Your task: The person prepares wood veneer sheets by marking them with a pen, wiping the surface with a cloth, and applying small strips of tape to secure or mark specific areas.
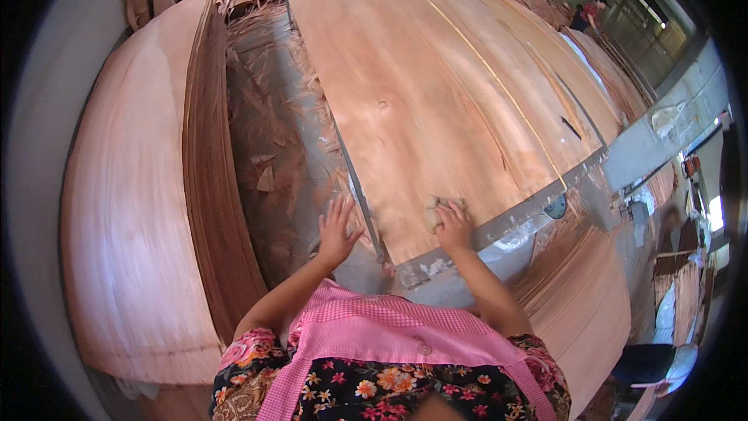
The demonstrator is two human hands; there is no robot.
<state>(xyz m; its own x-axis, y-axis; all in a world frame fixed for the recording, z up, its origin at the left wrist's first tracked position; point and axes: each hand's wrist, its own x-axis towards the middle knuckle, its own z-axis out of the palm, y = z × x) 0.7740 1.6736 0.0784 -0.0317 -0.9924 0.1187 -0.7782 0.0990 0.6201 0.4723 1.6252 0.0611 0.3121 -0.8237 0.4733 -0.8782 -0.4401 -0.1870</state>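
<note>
A large sheet of reddish-brown wood veneer (389, 109) lies flat on a table in front of me. My right hand (454, 226) is on its near part, fingers curled over a pale rounded lump (432, 213) pressed against the sheet. Whether the lump is a sponge, a rag or something else I cannot make out. Just off the sheet's left edge is my left hand (337, 230), open with its fingers spread and nothing in it. A narrow yellow line (483, 62) runs lengthwise along the veneer.
To the left stands a tall stack of veneer sheets (140, 210). Torn veneer scraps (265, 109) litter the floor between stack and table. The table's grey edge (499, 226) shows at the near right, with more veneer (580, 288) below. Another person (588, 14) is far off at the right.
</note>
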